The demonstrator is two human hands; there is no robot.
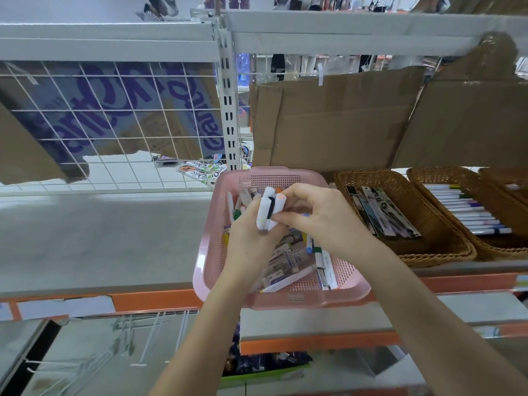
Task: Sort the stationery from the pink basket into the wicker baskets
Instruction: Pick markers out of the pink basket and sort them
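— While the left hand (251,232) holds that bundle of white markers (267,211) upright over the pink basket (281,298), fingers curled round the barrels, what should the right hand (320,215) be doing?

— Feeding it; its fingertips are bent in against the bundle's lower end, though I cannot tell whether they pinch a pen of their own or only steady the rest; my advice is to square the caps level before lifting, so none slips back into the heap

— And where do they go?

— I judge the second wicker basket (491,247), well to the right, since a row of like white pens (468,210) lies there side by side; the nearer wicker basket (434,241), just beside the pink one, holds flat carded packs (383,212)

— Anything in the way?

— That nearer basket's rim lies between, so carry the bundle over it; plenty of erasers and loose pens (294,264) remain in the pink basket; brown cardboard (337,121) hangs behind, and a wire grid (114,115) stands to the left on the grey shelf (100,238)
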